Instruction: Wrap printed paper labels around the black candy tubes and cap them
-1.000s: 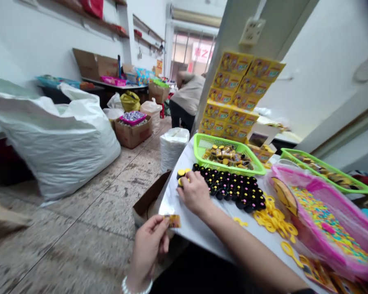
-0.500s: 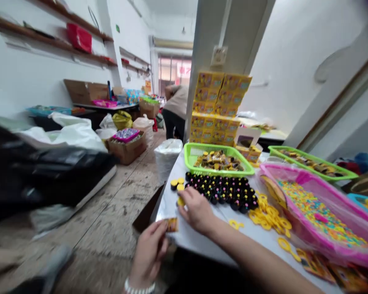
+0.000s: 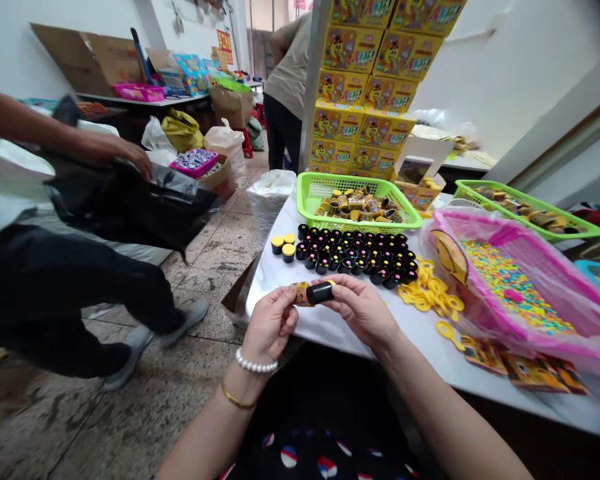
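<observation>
My right hand [image 3: 365, 309] grips a small black tube [image 3: 320, 292] at the near edge of the white table [image 3: 330, 323]. My left hand [image 3: 271, 323] pinches a small yellow printed label [image 3: 301, 294] against the tube's left end. Just beyond my hands stand rows of several black tubes [image 3: 355, 252] filled with coloured beads. Three yellow-capped tubes [image 3: 283, 245] stand to the left of those rows. Loose yellow plastic rings [image 3: 430, 297] lie to the right of the rows.
A green basket [image 3: 314, 193] of wrapped tubes sits behind the rows, before stacked yellow boxes [image 3: 375, 100]. A pink basket [image 3: 540, 320] of coloured beads and printed labels [image 3: 525, 370] lie on the right. A person [image 3: 55, 267] with a black bag [image 3: 130, 200] crosses at left. Another person [image 3: 285, 87] bends over farther back.
My right hand lifted a black tube from the rows and came back toward me. My left hand brought the label up to it. A person with a black bag moved in from the left.
</observation>
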Tool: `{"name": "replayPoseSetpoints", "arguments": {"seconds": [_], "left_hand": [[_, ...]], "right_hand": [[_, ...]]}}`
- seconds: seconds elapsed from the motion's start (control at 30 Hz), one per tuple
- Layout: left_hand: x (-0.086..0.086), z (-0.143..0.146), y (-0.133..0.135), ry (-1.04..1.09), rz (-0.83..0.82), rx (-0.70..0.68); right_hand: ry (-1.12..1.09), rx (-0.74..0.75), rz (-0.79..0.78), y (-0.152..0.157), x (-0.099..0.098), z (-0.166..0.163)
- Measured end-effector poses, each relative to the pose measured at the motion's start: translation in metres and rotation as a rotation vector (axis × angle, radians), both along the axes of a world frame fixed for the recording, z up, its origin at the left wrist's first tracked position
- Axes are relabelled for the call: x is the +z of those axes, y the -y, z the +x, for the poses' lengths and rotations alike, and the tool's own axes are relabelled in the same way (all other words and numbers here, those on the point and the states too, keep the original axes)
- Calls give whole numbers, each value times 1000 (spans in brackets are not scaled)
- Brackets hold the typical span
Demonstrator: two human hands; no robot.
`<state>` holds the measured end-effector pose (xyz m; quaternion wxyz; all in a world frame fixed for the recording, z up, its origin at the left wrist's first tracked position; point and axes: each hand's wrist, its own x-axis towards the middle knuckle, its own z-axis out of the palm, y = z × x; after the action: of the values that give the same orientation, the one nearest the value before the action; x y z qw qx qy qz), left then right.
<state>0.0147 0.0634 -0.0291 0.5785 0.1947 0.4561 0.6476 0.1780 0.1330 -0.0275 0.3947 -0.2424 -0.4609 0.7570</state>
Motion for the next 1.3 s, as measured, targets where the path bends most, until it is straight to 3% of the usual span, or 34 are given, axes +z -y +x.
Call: {"name": "replayPoseSetpoints", "arguments": {"seconds": [0.13,0.4,0.67,0.93,1.1,1.23,1.3], "left_hand": [[-2,1,-3,68,1,-25],[-5,3,-6,116,18,-21],[-2,2,-7,186,23,-58],[1,4,-5,186,14,-40],[-5,9,-1,24,32,43],[-3,5,8,-413,208,199],[2,1,10,-654,348,111]], "right_hand": [[36,-78,-66,2,-3,-5],[166,-117,39,6,6,-6],[368,-251,348,13,6,-8],[341,-322,437,19,-5,-7],[323,-298,544,24,-4,0],[293,-284,549,22,1,12],[257,-238,573,19,3,19]]}}
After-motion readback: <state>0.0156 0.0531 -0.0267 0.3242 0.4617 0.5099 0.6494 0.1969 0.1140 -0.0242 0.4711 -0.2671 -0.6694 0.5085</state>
